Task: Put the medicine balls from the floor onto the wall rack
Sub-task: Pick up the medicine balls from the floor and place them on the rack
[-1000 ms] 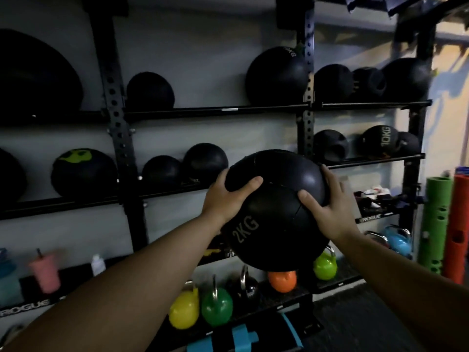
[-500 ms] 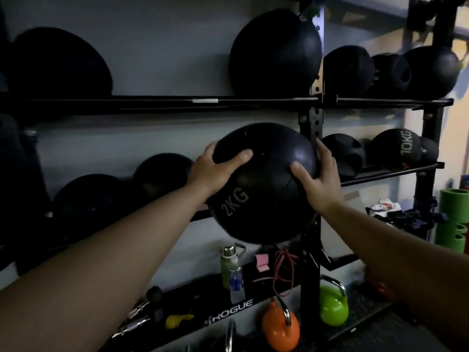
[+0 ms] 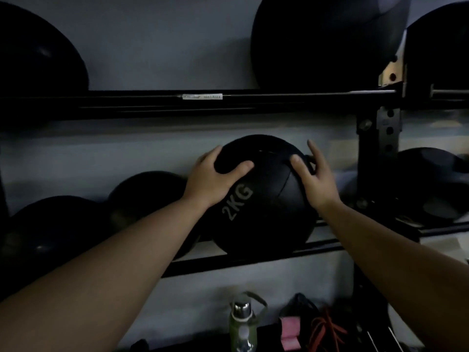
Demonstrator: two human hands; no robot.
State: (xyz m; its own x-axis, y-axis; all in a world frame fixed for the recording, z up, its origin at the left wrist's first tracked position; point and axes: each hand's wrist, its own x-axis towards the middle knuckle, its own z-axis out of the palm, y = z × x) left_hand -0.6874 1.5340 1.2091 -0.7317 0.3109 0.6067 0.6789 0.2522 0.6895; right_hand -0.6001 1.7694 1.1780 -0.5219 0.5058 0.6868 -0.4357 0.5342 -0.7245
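One black rubber 2KG medicine ball (image 3: 264, 212) | left hand (image 3: 213, 181) grips it, right hand (image 3: 316, 184) presses flat-fingered | step: seating it on black steel wall rack (image 3: 253, 262) beneath hands | next, likely: release gently

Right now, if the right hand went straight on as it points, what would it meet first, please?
Probably the grey wall behind the 2KG ball; the right hand points up and back, depth unclear.

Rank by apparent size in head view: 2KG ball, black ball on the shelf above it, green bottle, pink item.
1. Upper-shelf ball, largest though cropped.
2. 2KG ball.
3. Green bottle and pink item: look alike, both dim, bottle cropped; not ranking.
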